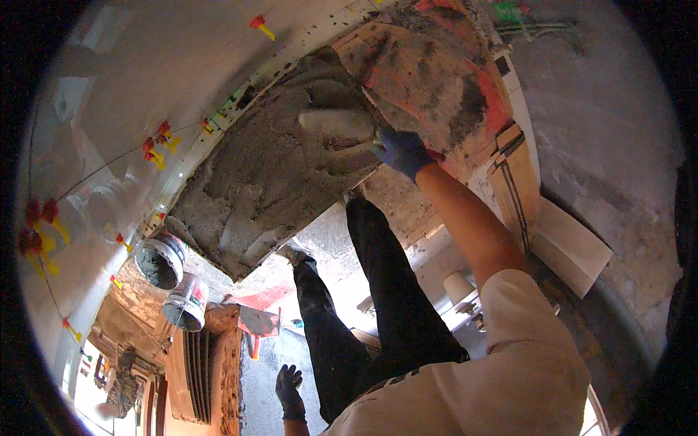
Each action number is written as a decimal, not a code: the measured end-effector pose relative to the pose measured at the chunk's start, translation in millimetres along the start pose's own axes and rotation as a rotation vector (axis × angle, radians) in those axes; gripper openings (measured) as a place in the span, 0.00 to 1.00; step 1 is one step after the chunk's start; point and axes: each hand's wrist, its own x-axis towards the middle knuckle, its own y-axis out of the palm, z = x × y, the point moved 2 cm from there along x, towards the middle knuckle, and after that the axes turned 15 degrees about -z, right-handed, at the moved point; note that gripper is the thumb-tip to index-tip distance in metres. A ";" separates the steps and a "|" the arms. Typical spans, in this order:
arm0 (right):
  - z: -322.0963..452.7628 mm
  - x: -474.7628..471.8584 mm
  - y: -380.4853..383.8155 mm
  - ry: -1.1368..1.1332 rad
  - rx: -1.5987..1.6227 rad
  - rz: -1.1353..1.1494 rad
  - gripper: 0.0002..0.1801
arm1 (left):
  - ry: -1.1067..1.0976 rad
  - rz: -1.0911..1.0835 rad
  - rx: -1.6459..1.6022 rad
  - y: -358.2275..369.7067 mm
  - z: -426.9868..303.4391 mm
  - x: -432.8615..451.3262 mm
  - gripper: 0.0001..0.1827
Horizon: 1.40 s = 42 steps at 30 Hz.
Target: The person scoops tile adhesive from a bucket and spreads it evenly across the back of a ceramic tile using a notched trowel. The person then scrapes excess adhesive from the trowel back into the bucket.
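My right hand (pixel 402 151), in a blue-grey glove, is closed at the near end of what looks like a plastering trowel (pixel 335 124). Its pale, blurred blade lies on a bed of wet grey mortar (pixel 256 152) that bears smeared ridges and sweep marks. Low in the view hangs my left hand (pixel 290 388), in a dark glove, fingers loosely curled and apart, holding nothing. It is beside my left leg, away from the mortar. To the right of the bed lies a rough slab (pixel 425 76) with red and dark patches.
Two buckets with grey mix (pixel 159 264) (pixel 186 305) stand left of my feet, near a flat red-handled tool (pixel 259 322). Tile levelling wedges (pixel 155 152) line the tiled wall at left. Stacked boards (pixel 188 376) stand below; tile pieces (pixel 570 245) lean right. Another person (pixel 121 384) is at lower left.
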 end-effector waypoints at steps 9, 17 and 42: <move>38.4 -16.9 63.2 0.578 0.607 0.181 0.24 | -0.009 0.048 0.010 17.1 -7.0 -7.8 0.31; 38.5 -13.3 -14.8 0.231 0.064 0.017 0.24 | -0.029 0.069 -0.023 28.0 -16.8 -8.4 0.32; 16.4 80.2 -37.9 0.573 0.402 0.422 0.30 | -0.012 0.086 -0.088 48.6 -12.4 -17.5 0.32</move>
